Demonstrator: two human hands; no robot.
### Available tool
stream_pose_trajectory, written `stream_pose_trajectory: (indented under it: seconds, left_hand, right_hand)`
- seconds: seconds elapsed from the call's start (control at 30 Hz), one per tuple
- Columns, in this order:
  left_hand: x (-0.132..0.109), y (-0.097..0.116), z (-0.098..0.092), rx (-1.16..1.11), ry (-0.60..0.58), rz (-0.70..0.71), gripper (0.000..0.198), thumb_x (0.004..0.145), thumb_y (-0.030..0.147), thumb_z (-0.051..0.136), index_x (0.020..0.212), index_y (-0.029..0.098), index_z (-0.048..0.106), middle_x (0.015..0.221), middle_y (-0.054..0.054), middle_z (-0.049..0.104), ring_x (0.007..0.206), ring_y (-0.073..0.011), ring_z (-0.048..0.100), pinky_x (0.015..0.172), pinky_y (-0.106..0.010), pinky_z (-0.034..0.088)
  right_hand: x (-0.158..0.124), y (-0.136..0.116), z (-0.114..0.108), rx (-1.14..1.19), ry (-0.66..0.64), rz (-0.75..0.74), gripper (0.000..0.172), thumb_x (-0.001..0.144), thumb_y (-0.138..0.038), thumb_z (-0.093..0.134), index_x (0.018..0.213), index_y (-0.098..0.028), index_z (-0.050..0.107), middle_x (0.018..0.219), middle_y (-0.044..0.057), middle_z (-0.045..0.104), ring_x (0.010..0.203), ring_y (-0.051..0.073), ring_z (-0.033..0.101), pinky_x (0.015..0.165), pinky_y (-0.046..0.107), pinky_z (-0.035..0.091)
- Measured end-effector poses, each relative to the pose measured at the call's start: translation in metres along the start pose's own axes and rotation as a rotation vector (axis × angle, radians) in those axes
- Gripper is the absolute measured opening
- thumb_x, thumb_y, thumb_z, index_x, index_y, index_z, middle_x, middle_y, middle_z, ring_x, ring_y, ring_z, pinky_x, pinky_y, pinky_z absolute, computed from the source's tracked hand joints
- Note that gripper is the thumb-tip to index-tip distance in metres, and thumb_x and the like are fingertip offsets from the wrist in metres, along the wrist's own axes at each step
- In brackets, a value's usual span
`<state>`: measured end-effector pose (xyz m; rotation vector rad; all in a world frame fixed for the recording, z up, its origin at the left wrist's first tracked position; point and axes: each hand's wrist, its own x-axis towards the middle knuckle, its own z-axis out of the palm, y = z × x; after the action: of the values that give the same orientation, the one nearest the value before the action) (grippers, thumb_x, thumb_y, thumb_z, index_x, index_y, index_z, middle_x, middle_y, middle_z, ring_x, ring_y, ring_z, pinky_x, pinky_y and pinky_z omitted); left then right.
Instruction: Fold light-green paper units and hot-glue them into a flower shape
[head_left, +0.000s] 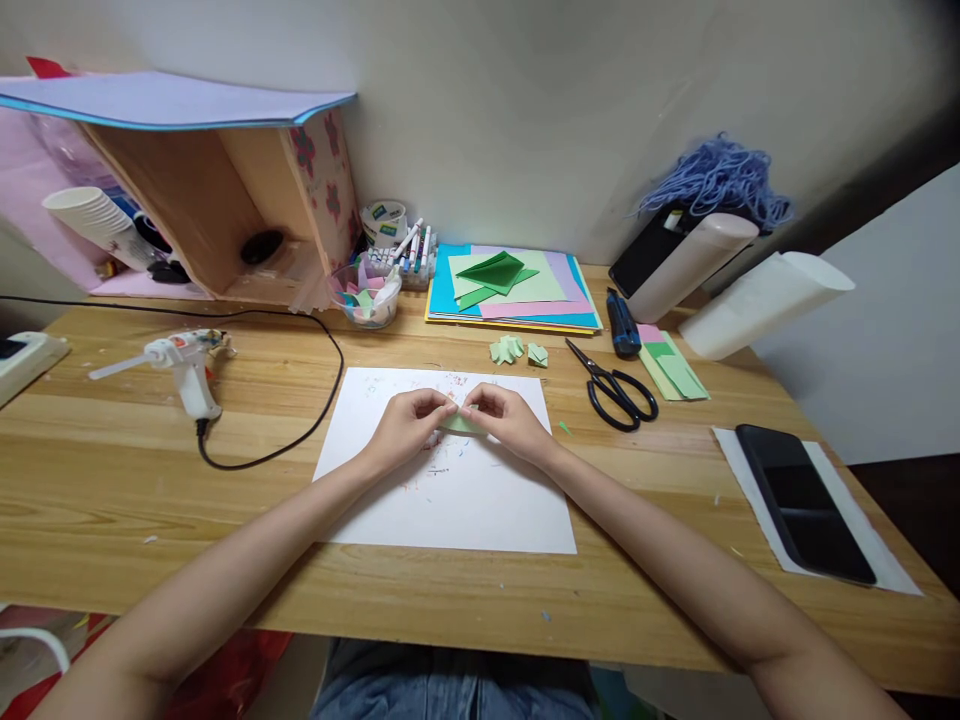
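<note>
Over a white sheet of paper (450, 515) marked with small colored strokes, my left hand (411, 425) and my right hand (510, 420) meet fingertip to fingertip. Both pinch one small piece of light green paper (461, 424), mostly covered by my fingers; whether it is folded I cannot tell. Just beyond the sheet's far edge lie small light green paper pieces (507, 349), with a smaller folded one (538, 354) beside them. Black-handled scissors (613, 388) rest to the right of my right hand, blades slightly apart.
A glue gun (186, 370) with a black cord stands at left. Behind are a cardboard box (225, 200), a tub of paper scraps (366, 300), markers (412, 250) and stacked colored paper (540, 312). A blue cutter (622, 325), green strips (679, 370) and a phone (802, 500) lie right.
</note>
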<state>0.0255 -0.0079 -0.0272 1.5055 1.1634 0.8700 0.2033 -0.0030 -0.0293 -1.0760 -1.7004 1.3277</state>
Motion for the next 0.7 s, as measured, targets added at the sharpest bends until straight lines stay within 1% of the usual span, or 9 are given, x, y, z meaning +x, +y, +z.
stream_pose_trajectory:
  seconds: [0.2,0.37,0.5,0.6,0.7]
  left_hand:
    - [-0.0012,0.0039,-0.0001,-0.024,-0.037,-0.028,0.032,0.074,0.044,0.056,0.077,0.014,0.064,0.070,-0.002,0.061,0.058,-0.0118,0.052,0.048,-0.021,0.038]
    - [-0.0015,0.0026,0.0007,0.047,-0.055,0.026,0.031,0.074,0.044,0.057,0.077,0.014,0.064,0.072,-0.004,0.064,0.063,-0.0132,0.055,0.057,-0.023,0.041]
    - [-0.0013,-0.0004,0.0000,0.085,-0.075,0.061,0.027,0.077,0.039,0.054,0.080,0.014,0.064,0.076,-0.005,0.064,0.069,-0.0147,0.056,0.061,-0.024,0.042]
    - [-0.0019,-0.0012,-0.0004,0.125,-0.086,0.080,0.026,0.078,0.037,0.053,0.080,0.013,0.064,0.076,-0.005,0.064,0.068,-0.0148,0.055,0.061,-0.024,0.041]
    - [-0.0028,0.0000,-0.0002,0.151,-0.099,0.098,0.025,0.078,0.036,0.052,0.079,0.014,0.063,0.075,-0.005,0.063,0.067,-0.0146,0.054,0.060,-0.025,0.041]
  right_hand:
    - [-0.0007,0.0014,0.0004,-0.031,0.023,-0.020,0.016,0.078,-0.032,0.056,0.076,-0.017,0.055,0.073,0.001,0.054,0.066,0.012,0.048,0.060,0.024,0.037]
    - [-0.0014,0.0006,0.0000,-0.045,0.029,-0.035,0.015,0.077,-0.031,0.056,0.076,-0.016,0.056,0.074,0.001,0.055,0.068,0.013,0.050,0.062,0.025,0.038]
    - [-0.0010,-0.0024,-0.0001,0.016,0.010,-0.030,0.015,0.077,-0.031,0.056,0.077,-0.016,0.056,0.077,0.002,0.056,0.072,0.013,0.052,0.065,0.026,0.041]
    - [-0.0010,-0.0034,-0.0002,0.048,-0.007,-0.011,0.015,0.076,-0.031,0.057,0.076,-0.016,0.056,0.076,0.002,0.056,0.072,0.013,0.053,0.067,0.026,0.041]
    - [-0.0016,-0.0031,-0.0002,0.021,-0.009,-0.003,0.014,0.076,-0.030,0.057,0.075,-0.016,0.056,0.075,0.002,0.056,0.071,0.013,0.052,0.065,0.026,0.041]
